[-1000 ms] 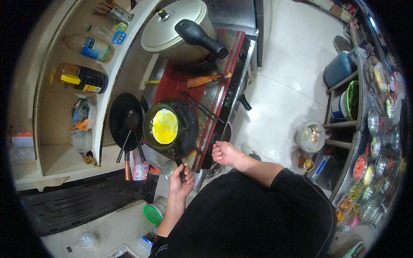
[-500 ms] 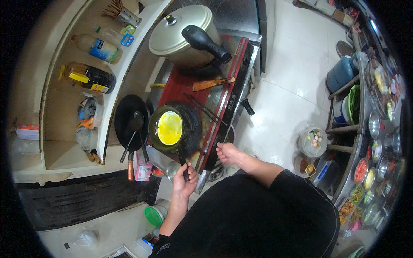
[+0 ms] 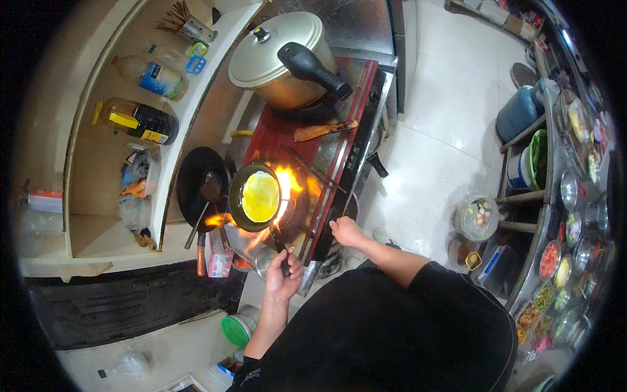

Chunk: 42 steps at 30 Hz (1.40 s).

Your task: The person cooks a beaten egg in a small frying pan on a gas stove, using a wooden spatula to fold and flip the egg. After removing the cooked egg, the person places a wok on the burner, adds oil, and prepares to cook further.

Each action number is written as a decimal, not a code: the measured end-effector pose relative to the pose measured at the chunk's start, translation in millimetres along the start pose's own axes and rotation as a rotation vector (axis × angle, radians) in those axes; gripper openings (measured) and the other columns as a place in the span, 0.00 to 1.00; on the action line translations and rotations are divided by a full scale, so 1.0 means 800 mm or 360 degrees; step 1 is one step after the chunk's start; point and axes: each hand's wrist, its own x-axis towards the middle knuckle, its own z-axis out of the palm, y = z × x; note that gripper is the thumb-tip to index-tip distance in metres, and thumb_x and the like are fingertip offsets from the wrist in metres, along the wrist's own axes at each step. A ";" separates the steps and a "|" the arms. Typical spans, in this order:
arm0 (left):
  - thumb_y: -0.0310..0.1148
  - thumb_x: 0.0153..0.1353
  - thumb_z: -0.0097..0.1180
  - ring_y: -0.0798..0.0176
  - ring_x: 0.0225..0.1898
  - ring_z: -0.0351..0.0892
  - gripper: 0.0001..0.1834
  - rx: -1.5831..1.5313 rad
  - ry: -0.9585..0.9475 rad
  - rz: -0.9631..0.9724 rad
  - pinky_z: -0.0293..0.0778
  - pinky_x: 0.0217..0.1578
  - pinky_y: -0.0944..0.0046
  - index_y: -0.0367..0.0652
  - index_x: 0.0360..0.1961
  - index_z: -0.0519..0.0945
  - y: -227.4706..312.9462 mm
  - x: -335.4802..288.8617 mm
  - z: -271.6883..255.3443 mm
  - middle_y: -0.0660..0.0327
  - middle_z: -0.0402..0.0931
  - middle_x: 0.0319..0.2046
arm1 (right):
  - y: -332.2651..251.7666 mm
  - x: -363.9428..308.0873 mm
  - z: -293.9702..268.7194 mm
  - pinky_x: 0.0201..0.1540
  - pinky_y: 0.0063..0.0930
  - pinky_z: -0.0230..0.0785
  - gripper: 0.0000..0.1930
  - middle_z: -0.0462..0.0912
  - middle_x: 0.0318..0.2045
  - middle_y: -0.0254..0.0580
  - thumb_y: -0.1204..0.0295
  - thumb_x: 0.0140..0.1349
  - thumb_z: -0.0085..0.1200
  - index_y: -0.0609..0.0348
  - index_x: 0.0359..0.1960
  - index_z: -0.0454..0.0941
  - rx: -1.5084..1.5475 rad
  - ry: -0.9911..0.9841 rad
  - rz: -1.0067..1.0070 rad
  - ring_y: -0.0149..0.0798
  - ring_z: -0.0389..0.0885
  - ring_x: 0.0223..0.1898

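My left hand [image 3: 283, 272] is closed round the handle of a small black frying pan [image 3: 236, 199] over the stove's near burner. A flat round yellow egg [image 3: 260, 198] with pale patches lies in the pan. Bright orange flames [image 3: 288, 180] rise around the pan's right side and lick out at its lower left. At the front edge of the red-topped gas stove [image 3: 274, 140], my right hand [image 3: 347, 231] has its fingers pinched together against the panel. Whatever they grip there is hidden.
A large pressure cooker [image 3: 281, 55] stands on the far burner. Between the burners lie a wooden spatula [image 3: 325, 131] and dark chopsticks [image 3: 313, 167]. A black wok [image 3: 198, 173] with a ladle sits left. Bottles [image 3: 157, 78] lie on the shelf; food bowls [image 3: 550, 260] fill the right rack.
Flames have flared up under and around the pan, where none showed before. The pan has shifted very slightly; both hands keep nearly the same places.
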 end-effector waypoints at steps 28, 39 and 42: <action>0.35 0.65 0.53 0.68 0.20 0.64 0.08 -0.0010 0.0010 -0.0021 0.61 0.20 0.70 0.42 0.39 0.75 0.001 0.000 0.003 0.65 0.69 0.21 | -0.014 -0.007 -0.016 0.13 0.23 0.43 0.19 0.60 0.15 0.26 0.55 0.74 0.37 0.56 0.32 0.69 0.1527 -0.0596 0.0841 0.25 0.52 0.12; 0.35 0.65 0.53 0.68 0.20 0.64 0.08 -0.0007 0.0057 0.0035 0.60 0.20 0.70 0.42 0.39 0.74 -0.002 -0.002 0.001 0.64 0.69 0.22 | -0.003 0.072 -0.177 0.47 0.44 0.71 0.14 0.77 0.34 0.51 0.70 0.59 0.57 0.60 0.46 0.76 0.0069 0.1123 -0.0276 0.54 0.78 0.44; 0.35 0.65 0.53 0.68 0.20 0.64 0.08 -0.0034 0.0042 0.0043 0.59 0.20 0.69 0.41 0.39 0.74 -0.003 -0.002 -0.001 0.64 0.69 0.22 | -0.050 0.116 -0.233 0.49 0.41 0.71 0.17 0.74 0.43 0.49 0.71 0.57 0.59 0.58 0.49 0.75 -0.0268 0.1271 -0.0604 0.53 0.77 0.47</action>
